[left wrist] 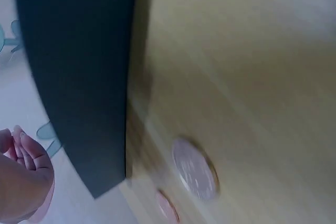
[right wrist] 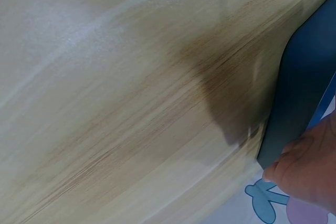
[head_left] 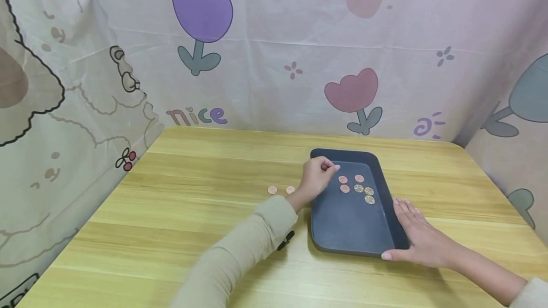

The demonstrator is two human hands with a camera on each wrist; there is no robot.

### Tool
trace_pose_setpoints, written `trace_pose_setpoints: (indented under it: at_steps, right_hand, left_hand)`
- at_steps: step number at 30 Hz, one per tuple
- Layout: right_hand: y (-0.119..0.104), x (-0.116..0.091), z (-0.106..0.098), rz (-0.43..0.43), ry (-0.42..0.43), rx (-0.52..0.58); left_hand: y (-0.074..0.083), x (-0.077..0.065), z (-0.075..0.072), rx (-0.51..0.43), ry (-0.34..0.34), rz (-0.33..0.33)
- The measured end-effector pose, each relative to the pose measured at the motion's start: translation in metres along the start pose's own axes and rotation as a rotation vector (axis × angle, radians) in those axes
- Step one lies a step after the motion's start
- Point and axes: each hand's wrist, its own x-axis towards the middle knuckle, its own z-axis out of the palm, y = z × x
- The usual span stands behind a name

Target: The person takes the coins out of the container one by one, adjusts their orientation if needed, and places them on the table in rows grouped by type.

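Hovering over tray: left hand, fingertips drawn together, any hold cannot be told | six inner coins are set rightward and toward the person; two outer coins, leftward on table; left hand nearer both | right hand, fingers extended, is rested against tray's near right corner

We look at a small curtained-off spot; whether home or studio, we cannot tell. Cartoon-printed cloth with tulips and "nice" lettering surrounds a wood-grain table on three sides.
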Motion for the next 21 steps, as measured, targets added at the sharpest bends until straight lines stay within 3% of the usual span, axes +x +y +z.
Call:
trace_pose_setpoints:
  at_steps: [5,10,21]
  right_hand:
    - [-0.001,0.000,0.000,0.004,-0.005,0.002]
    - [-0.002,0.000,0.000,0.002,-0.002,0.006]
    - [-0.001,0.000,-0.001,0.000,-0.001,0.016]
  left_hand:
    - [0.000,-0.001,0.020,0.049,-0.026,0.021]
    - [-0.006,0.000,0.035,0.076,-0.059,0.000]
    - [-0.018,-0.002,0.046,0.166,-0.112,-0.085]
